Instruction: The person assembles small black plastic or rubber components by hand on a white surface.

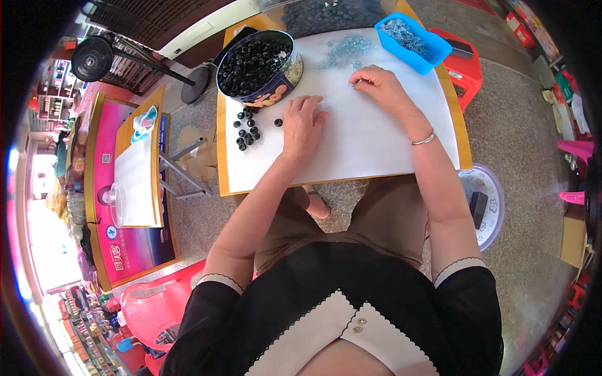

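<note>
My left hand (303, 127) rests palm down on the white sheet (370, 150) on the table, thumb and fingers apart, with nothing seen in them. Just left of it lies a single black bead-like piece (278, 123). Further left is a loose group of similar round black pieces (246, 136) with holes. My right hand (384, 91) is raised a little at the right, thumb and forefinger pinched together; what they hold is too small to make out. Beyond it is a scatter of small clear-blue pieces (348, 50).
A round tin (274, 89) full of black pieces stands at the back left. At the back right is a blue tray (433, 61) of clear-blue pieces, with a red stool (467, 75) beyond. A clear container (276, 5) sits at the far edge. A basin (492, 213) stands right of my legs.
</note>
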Tool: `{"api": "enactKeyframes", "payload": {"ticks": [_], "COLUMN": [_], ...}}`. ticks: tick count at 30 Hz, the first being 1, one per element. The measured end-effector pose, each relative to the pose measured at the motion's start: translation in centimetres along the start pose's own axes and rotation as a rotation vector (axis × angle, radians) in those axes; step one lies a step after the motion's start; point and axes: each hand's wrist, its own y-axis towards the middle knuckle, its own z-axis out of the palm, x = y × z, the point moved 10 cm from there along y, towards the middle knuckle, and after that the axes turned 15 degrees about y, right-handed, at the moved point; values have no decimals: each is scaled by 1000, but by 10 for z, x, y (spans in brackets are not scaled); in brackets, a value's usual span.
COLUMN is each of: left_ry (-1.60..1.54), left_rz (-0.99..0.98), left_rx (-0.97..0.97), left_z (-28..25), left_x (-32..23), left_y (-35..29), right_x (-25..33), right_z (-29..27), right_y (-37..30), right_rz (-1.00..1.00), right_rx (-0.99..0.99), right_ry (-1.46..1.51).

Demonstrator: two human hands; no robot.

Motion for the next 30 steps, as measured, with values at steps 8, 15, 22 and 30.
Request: {"api": "enactKeyframes", "payload": {"ticks": [8, 15, 22, 30], "left_ry": [10, -135, -116, 95], "left_rz": [22, 19, -41, -6], "left_rx": [-133, -143, -103, -132], "left_z": [-10, -5, 12, 25], "left_x": [-2, -27, -34, -37], "left_y": [-4, 2, 19, 36], "right_x": [5, 15, 1, -7], "right_z": [6, 12, 0, -2], "right_y": [0, 0, -1, 1], "right_rz": [-13, -247, 148, 122], "right_rx": [58, 73, 21, -13], "right_ry": [-3, -245, 136, 124]}}
